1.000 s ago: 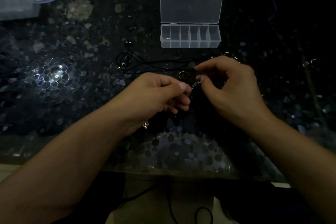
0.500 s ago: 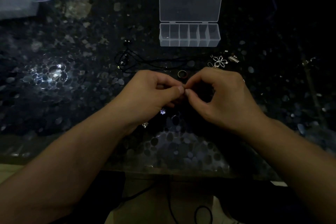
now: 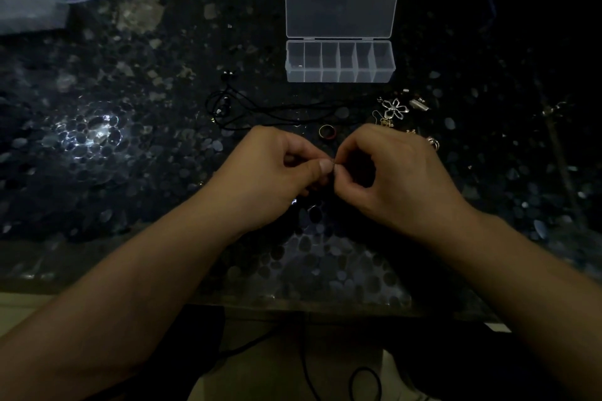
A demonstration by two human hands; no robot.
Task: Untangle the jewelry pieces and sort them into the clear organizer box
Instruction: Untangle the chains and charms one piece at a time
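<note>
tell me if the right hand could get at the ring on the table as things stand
Probably yes, once it lets go. The ring lies bare just beyond the knuckles, nothing over it. But the right hand and left hand are both pinching a tiny piece.

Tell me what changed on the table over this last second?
The right hand came down from the cord toward the left hand; their fingers now meet, pinching something tiny. That uncovered the flower pendant. Organizer box, ring and black cord stayed put.

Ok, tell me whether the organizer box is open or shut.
Open. The clear organizer box has its lid folded back flat on the table behind it, showing the divided compartments.
</note>
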